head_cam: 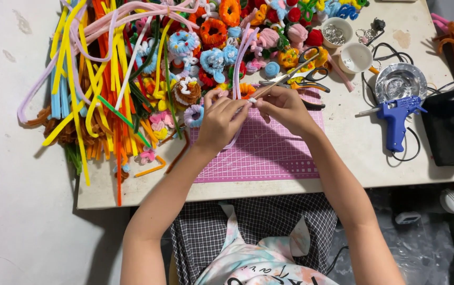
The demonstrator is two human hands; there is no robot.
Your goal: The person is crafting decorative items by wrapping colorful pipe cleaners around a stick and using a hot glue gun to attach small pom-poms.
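Head view: your two hands meet over the pink gridded cutting mat (269, 153) on the white counter (359, 142).
Your left hand (219, 121) and right hand (285, 108) are both closed, pinching a thin wooden stick (285, 79) and a pale lilac fuzzy pipe cleaner (240, 60), just beside the heap of colourful pipe cleaners (105, 79).

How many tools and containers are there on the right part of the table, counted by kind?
Blue glue gun: 1
White cups: 2
Round clear glass dish: 1
Scissors: 1
Total: 5
Both the left hand and right hand pinch a thin stick over the pink cutting mat.
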